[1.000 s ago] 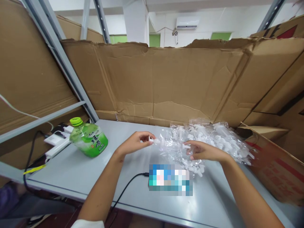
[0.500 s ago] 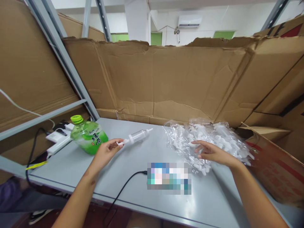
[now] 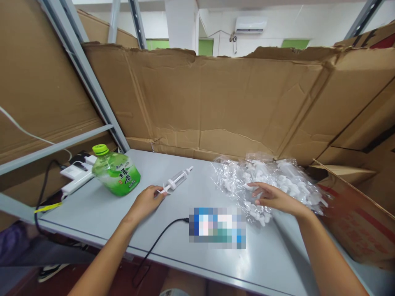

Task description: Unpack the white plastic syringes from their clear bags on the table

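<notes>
listing near to far: black cable (image 3: 160,242) crossing the near edge of the grey surface (image 3: 101,213), beside a blurred flat item. left hand (image 3: 147,201), grip pinched lightly on the plunger end of a clear syringe (image 3: 177,179) that lies flat, tip pointing away. best set down parallel to the edge, fingers lifted straight off so it does not roll. right hand (image 3: 273,198), fingers spread loose over the clear bag of syringes (image 3: 268,181), holding nothing. green bottle (image 3: 116,172) on its side, left, near. open room between syringe and bag; cardboard wall (image 3: 216,102) closes the far side.
</notes>
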Demonstrator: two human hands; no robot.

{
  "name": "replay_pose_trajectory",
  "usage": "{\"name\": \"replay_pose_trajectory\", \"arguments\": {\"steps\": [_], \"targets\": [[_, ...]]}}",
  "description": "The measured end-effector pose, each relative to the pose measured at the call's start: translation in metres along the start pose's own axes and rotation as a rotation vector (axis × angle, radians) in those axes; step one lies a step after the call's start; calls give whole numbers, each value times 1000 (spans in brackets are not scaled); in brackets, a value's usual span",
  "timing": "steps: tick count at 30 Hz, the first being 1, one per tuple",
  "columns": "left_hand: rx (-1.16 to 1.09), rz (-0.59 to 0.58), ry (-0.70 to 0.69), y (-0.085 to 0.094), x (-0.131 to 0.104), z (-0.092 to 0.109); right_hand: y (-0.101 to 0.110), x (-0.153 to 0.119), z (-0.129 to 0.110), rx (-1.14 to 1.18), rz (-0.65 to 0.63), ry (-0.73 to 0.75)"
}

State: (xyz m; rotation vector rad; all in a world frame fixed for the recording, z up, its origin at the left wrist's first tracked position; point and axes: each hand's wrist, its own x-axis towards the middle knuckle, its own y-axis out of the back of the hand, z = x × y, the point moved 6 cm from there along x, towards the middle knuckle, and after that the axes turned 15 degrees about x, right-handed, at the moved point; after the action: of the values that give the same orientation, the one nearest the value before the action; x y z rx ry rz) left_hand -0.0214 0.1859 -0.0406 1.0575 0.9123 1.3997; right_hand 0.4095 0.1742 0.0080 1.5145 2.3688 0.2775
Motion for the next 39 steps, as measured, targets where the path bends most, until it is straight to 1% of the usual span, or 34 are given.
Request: {"name": "replay_pose_trajectory", "arguments": {"steps": [3,4,6,8,9,11,12,13,15,17,19,21,23,25,28,31,34,37,39], "targets": [[101,-67,-37,0,4,5,2,0,1,-25,14,-2],[145,-67,-29,1,6,7,2,0,0,-34,13,-4],[227,-8,19,8,9,11,0,1,-3,-55,4,-7],[233,100,34,19,10,22,-3,2,-7,-76,-4,-2],[185,148,2,25,10,33,-5,3,-10,-89,-9,2],[-21,184,-140,34,8,61,-10,6,-16,-113,-25,10],[-160,171,-219,39,7,76,-13,8,-18,-125,-39,12],[-305,125,-279,41,6,91,-16,10,-21,-135,-57,14],[-510,51,-358,46,5,116,-23,15,-26,-146,-95,21],[-536,13,-399,48,7,135,-30,19,-31,-151,-123,29],[-455,38,-388,48,13,146,-35,22,-37,-153,-127,35],[-388,83,-331,46,22,151,-39,25,-42,-157,-117,43],[-389,97,-281,42,31,154,-40,28,-44,-161,-108,51],[-457,86,-267,38,38,156,-39,29,-44,-168,-91,53],[-630,81,-286,34,46,157,-31,26,-38,-172,-40,18],[-788,76,-251,28,52,149,-23,18,-26,-143,-19,-35],[-852,81,-162,19,57,136,-17,10,-12,-44,-9,-70],[-877,52,-112,8,58,128,-13,5,-1,72,83,-69],[-906,41,-78,2,57,125,-14,2,5,86,144,-95]]}}
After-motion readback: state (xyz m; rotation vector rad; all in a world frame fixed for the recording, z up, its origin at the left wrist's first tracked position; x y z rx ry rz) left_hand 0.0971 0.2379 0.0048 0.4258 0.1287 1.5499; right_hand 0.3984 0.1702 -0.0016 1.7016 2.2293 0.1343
